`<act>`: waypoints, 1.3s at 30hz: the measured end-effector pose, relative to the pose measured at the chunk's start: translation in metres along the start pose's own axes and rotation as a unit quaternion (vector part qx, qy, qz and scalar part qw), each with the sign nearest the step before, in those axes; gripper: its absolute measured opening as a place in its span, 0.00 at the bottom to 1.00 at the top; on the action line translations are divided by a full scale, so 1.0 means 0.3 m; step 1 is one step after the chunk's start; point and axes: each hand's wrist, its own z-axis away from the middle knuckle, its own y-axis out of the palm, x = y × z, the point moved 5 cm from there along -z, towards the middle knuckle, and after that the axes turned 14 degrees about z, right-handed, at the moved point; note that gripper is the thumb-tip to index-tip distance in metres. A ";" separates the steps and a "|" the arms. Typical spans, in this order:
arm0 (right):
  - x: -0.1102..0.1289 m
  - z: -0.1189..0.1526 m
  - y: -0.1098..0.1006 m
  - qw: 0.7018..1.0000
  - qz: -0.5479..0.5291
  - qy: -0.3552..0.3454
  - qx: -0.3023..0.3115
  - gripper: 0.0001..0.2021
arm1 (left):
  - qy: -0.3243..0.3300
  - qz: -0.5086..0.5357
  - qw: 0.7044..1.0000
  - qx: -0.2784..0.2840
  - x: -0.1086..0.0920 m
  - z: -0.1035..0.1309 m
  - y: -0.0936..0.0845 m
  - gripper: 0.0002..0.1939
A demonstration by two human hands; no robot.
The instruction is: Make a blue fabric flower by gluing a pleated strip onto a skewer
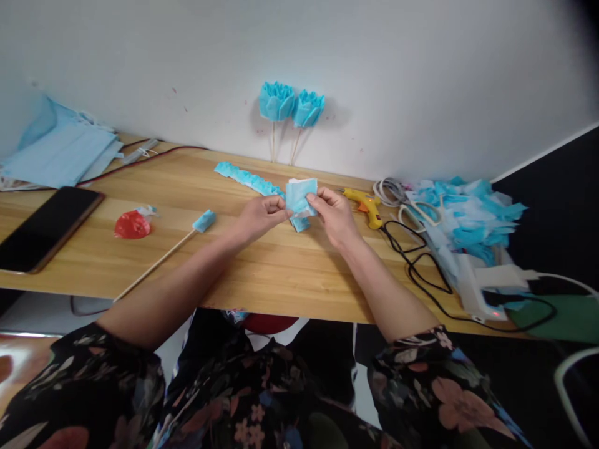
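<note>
A small light-blue and white square of mask fabric (302, 195) is pinched between both hands above the table. My left hand (262, 216) grips its lower left corner, fingers closed. On the right edge, my right hand (333, 212) holds it between thumb and fingers. Behind and below the square lies a long ruffled blue strip (248, 179), partly hidden by the hands. To the left, a wooden stick (156, 265) with a blue wrapped tip (204, 221) rests on the table. Two blue fabric flowers (276, 101) on thin sticks lean against the wall.
A yellow glue gun (367, 206), scissors (423, 215) and a heap of blue scraps (482, 215) lie right, near a white power strip (472, 290) and black cable. Left are a phone (49, 227), a red wrapper (133, 224) and stacked blue masks (65, 146).
</note>
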 end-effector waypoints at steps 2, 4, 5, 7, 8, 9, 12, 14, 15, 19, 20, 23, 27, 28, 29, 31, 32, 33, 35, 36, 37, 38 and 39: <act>-0.002 -0.004 -0.006 1.000 0.008 0.001 -0.011 0.18 | -0.009 -0.002 1.000 -0.009 -0.007 0.006 -0.002 0.13; -0.004 -0.008 -0.012 1.000 0.002 0.003 -0.014 0.18 | -0.024 -0.006 0.999 -0.025 -0.010 0.010 -0.009 0.11; -0.006 -0.011 -0.015 1.000 -0.004 0.002 -0.015 0.18 | -0.029 -0.005 0.999 -0.034 -0.011 0.011 -0.014 0.11; -0.007 -0.014 -0.019 1.000 -0.013 -0.002 -0.013 0.18 | -0.021 0.005 0.999 -0.046 -0.015 0.010 -0.024 0.11; -0.007 -0.015 -0.019 1.000 -0.013 -0.002 -0.010 0.19 | -0.012 0.013 0.999 -0.050 -0.018 0.009 -0.027 0.12; -0.008 -0.015 -0.016 1.000 -0.008 0.000 -0.004 0.19 | -0.003 0.020 0.999 -0.050 -0.021 0.008 -0.029 0.14; -0.003 -0.008 0.001 1.000 0.013 0.004 0.023 0.21 | 0.008 0.035 0.998 -0.046 -0.024 0.007 -0.025 0.20; 0.005 -0.001 0.016 0.999 0.017 0.001 0.037 0.22 | 0.006 0.043 0.998 -0.040 -0.024 0.008 -0.018 0.21; 0.008 0.002 0.021 0.999 0.015 0.000 0.040 0.23 | 0.005 0.049 0.998 -0.037 -0.024 0.008 -0.015 0.20; 0.007 0.006 0.029 0.999 0.007 0.011 0.034 0.21 | -0.003 0.082 0.995 -0.054 -0.017 0.004 -0.020 0.16; 0.003 0.005 0.027 0.999 0.006 0.015 0.030 0.21 | -0.004 0.092 0.994 -0.063 -0.015 0.002 -0.026 0.15; -0.009 -0.002 0.018 1.000 0.008 0.023 0.012 0.20 | 0.001 0.112 0.988 -0.104 -0.015 0.000 -0.048 0.10; -0.015 -0.009 0.004 1.000 0.005 0.021 -0.008 0.20 | 0.052 0.108 0.982 -0.146 -0.040 0.008 -0.064 0.05; -0.014 -0.010 0.003 1.000 0.003 0.018 -0.009 0.19 | 0.067 0.107 0.982 -0.141 -0.048 0.011 -0.059 0.05; -0.013 -0.009 0.004 1.000 0.003 0.016 -0.007 0.19 | 0.077 0.106 0.983 -0.129 -0.054 0.015 -0.052 0.05; -0.011 -0.007 0.007 1.000 0.002 0.017 -0.003 0.20 | 0.078 0.104 0.987 -0.096 -0.058 0.019 -0.033 0.07; -0.012 -0.005 0.010 1.000 0.002 0.020 0.001 0.20 | 0.070 0.102 0.989 -0.080 -0.055 0.021 -0.025 0.09; -0.013 -0.003 0.012 1.000 0.000 0.023 0.004 0.20 | 0.060 0.100 0.991 -0.070 -0.050 0.022 -0.019 0.11; -0.014 0.001 0.016 1.000 -0.008 0.027 0.013 0.21 | 0.037 0.105 0.992 -0.056 -0.036 0.022 -0.012 0.14; -0.015 0.004 0.019 0.999 -0.017 0.029 0.021 0.21 | 0.026 0.114 0.992 -0.048 -0.027 0.020 -0.009 0.16; -0.014 0.007 0.021 0.999 -0.028 0.030 0.031 0.21 | 0.018 0.128 0.991 -0.039 -0.019 0.017 -0.008 0.18; -0.013 0.010 0.025 0.998 -0.040 0.033 0.044 0.21 | 0.012 0.145 0.989 -0.031 -0.011 0.014 -0.007 0.19; -0.011 0.013 0.028 0.996 -0.052 0.035 0.057 0.22 | 0.009 0.163 0.986 -0.026 -0.004 0.011 -0.008 0.21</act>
